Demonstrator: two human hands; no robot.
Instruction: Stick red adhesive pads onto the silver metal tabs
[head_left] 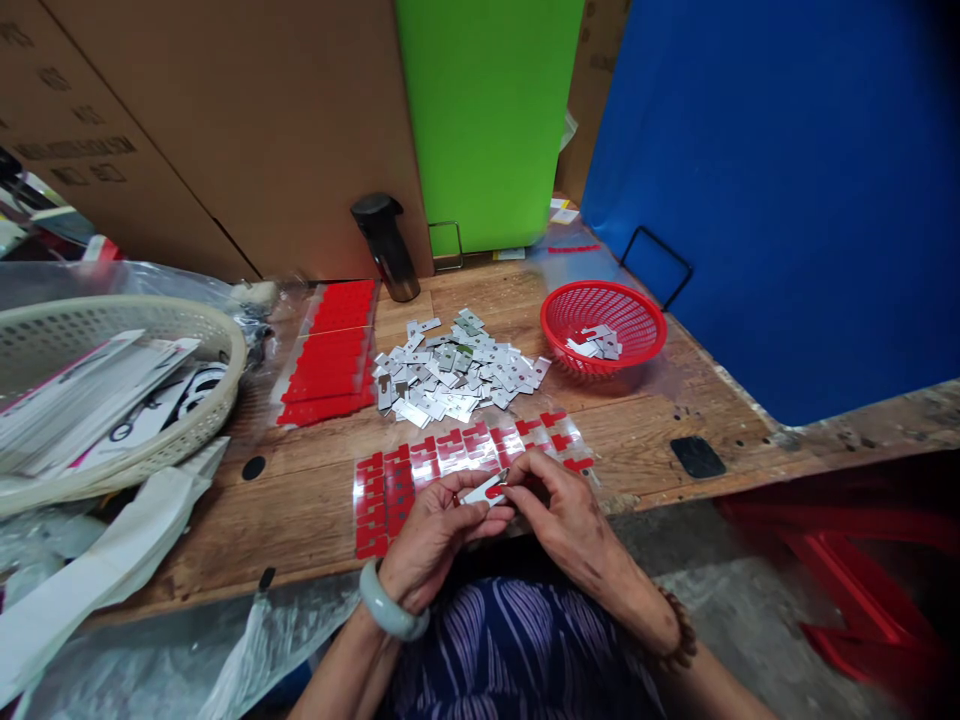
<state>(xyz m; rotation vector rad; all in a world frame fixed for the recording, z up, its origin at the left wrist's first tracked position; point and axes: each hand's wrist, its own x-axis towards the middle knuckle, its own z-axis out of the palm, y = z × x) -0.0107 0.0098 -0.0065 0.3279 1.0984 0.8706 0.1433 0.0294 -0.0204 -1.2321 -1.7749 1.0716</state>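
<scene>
My left hand (442, 530) holds a small silver metal plate (480, 490) between thumb and fingers, just above the table's front edge. The fingers of my right hand (559, 500) are closed at the plate's right end, on a small red piece (494, 491) that lies against it. Beneath and behind both hands lies a clear sheet with rows of red stickers (386, 490). Beyond it spreads a loose pile of silver plates (465, 365). A red mesh basket (649, 335) at the right of the pile has several plates inside.
Stacked red sticker sheets (330, 350) lie left of the pile. A dark bottle (388, 250) stands behind. At the far left is a large cream basket (232, 345) of printed cards. Green (487, 120) and blue panels (765, 200) rise at the back; a red stool (855, 570) stands lower right.
</scene>
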